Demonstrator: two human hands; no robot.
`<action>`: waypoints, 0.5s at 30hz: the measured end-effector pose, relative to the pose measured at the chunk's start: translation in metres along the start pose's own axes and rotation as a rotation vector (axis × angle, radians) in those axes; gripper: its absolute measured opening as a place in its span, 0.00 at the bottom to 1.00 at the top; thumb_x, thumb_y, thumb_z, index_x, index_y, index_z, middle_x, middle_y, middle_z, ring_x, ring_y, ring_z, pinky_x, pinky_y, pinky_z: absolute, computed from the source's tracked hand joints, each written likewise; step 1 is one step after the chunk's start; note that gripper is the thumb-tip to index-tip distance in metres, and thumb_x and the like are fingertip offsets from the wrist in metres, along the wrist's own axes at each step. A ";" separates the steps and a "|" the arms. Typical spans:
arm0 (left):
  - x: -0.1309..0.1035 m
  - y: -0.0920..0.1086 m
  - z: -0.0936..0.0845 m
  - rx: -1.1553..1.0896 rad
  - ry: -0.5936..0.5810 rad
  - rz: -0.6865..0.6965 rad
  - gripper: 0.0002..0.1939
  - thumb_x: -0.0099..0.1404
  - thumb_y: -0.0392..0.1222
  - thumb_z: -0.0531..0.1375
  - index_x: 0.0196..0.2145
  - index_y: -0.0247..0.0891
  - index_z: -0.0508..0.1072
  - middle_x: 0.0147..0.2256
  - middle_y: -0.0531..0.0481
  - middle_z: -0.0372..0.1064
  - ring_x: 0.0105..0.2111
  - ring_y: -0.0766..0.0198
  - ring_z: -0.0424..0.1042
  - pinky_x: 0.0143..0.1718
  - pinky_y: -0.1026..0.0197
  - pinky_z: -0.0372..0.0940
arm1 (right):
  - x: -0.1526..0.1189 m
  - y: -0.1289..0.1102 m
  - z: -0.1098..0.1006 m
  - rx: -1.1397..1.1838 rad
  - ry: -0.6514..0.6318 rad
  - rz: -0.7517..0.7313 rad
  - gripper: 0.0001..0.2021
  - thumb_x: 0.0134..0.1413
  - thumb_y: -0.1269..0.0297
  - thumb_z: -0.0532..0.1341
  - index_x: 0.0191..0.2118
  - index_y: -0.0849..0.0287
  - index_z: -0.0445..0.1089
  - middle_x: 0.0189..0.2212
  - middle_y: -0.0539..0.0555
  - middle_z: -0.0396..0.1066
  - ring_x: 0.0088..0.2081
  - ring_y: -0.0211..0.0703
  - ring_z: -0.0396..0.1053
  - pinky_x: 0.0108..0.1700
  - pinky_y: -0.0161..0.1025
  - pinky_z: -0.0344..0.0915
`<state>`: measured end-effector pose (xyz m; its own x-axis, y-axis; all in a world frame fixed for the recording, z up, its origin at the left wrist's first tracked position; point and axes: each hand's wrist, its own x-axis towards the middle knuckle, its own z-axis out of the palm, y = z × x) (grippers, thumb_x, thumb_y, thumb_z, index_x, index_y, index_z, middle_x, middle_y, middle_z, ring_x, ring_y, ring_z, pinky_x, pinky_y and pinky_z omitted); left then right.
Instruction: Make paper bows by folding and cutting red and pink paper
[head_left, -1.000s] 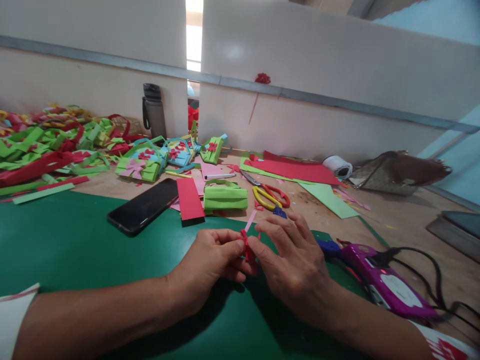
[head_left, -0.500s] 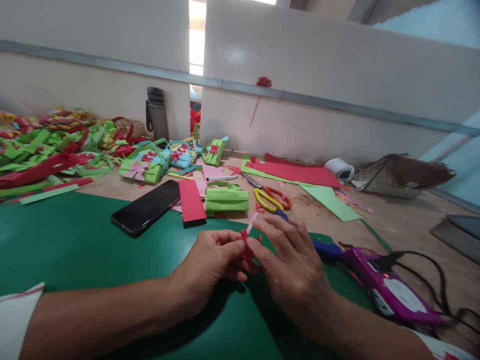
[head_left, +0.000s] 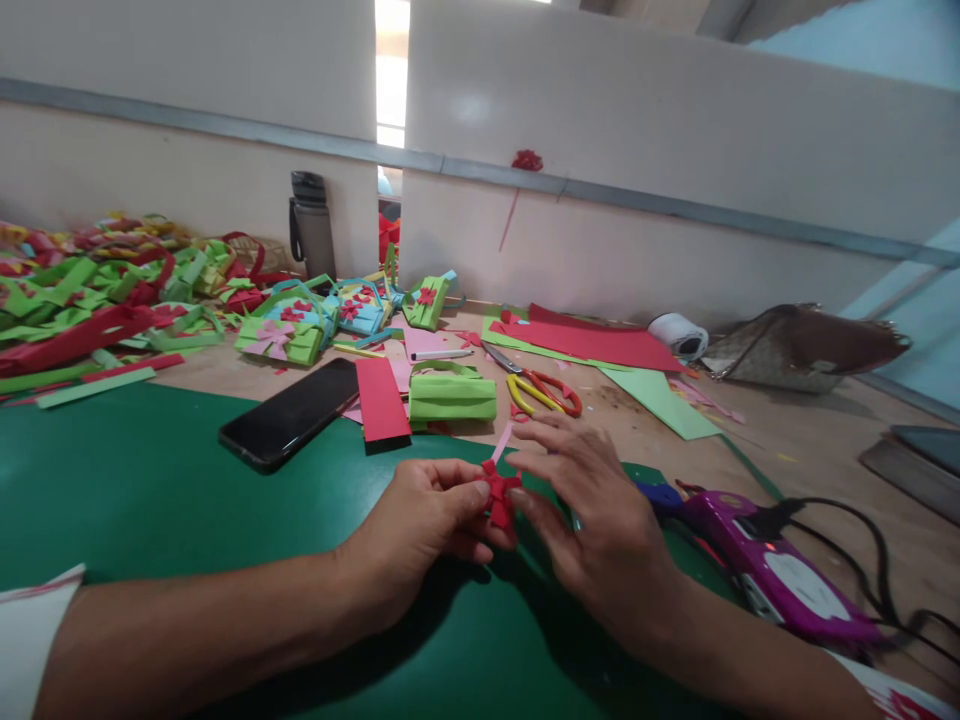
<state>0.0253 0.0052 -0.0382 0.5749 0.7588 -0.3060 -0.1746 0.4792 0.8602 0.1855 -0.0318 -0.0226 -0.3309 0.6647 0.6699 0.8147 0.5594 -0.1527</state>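
In the head view, the left hand (head_left: 427, 515) pinches a red paper flower (head_left: 499, 495) above the green mat (head_left: 172, 480); the right hand (head_left: 600, 510), fingers parted, is beside it, contact unclear. This looks like petal shaping, calling for light fingertip pressure. Far: scissors (head_left: 516, 369), green paper handbag (head_left: 452, 400). Left: smartphone (head_left: 292, 412). Right: purple power strip (head_left: 780, 565). Nothing seems to obstruct the flower.

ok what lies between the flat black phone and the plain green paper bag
In the head view, a red rectangular paper piece lies between phone and bag, with pink paper showing beside it.
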 end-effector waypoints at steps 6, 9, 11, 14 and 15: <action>0.001 -0.001 0.001 0.058 -0.015 0.001 0.09 0.56 0.42 0.63 0.29 0.33 0.70 0.24 0.50 0.70 0.24 0.65 0.73 0.25 0.66 0.64 | 0.010 -0.002 -0.006 0.447 -0.239 0.540 0.11 0.53 0.72 0.58 0.43 0.58 0.66 0.32 0.51 0.72 0.36 0.43 0.71 0.41 0.42 0.66; 0.002 -0.003 0.000 0.097 -0.035 0.012 0.09 0.57 0.43 0.63 0.28 0.33 0.70 0.23 0.50 0.70 0.25 0.65 0.73 0.25 0.66 0.64 | 0.011 -0.003 -0.006 0.526 -0.276 0.582 0.15 0.52 0.73 0.58 0.46 0.59 0.64 0.29 0.49 0.71 0.33 0.40 0.70 0.39 0.40 0.65; 0.002 -0.002 0.000 0.128 -0.043 0.015 0.09 0.58 0.43 0.61 0.29 0.33 0.71 0.23 0.50 0.71 0.24 0.65 0.73 0.26 0.67 0.64 | 0.011 -0.003 -0.004 0.531 -0.285 0.594 0.16 0.51 0.74 0.58 0.47 0.59 0.64 0.28 0.48 0.70 0.31 0.39 0.69 0.37 0.38 0.65; 0.000 -0.001 0.002 0.177 -0.045 0.001 0.09 0.61 0.42 0.59 0.30 0.33 0.72 0.24 0.48 0.72 0.24 0.66 0.73 0.26 0.67 0.64 | 0.010 -0.002 -0.001 0.522 -0.279 0.594 0.16 0.51 0.74 0.57 0.47 0.60 0.63 0.27 0.47 0.69 0.29 0.38 0.68 0.35 0.37 0.65; -0.001 0.000 0.003 0.189 -0.047 0.000 0.09 0.61 0.42 0.58 0.30 0.32 0.72 0.24 0.48 0.72 0.24 0.66 0.72 0.25 0.67 0.64 | 0.009 -0.002 0.000 0.521 -0.274 0.594 0.16 0.51 0.74 0.57 0.47 0.60 0.63 0.26 0.47 0.68 0.28 0.38 0.68 0.35 0.37 0.64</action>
<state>0.0267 0.0032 -0.0367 0.6121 0.7353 -0.2909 -0.0237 0.3848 0.9227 0.1806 -0.0266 -0.0163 -0.0750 0.9805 0.1817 0.5883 0.1906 -0.7859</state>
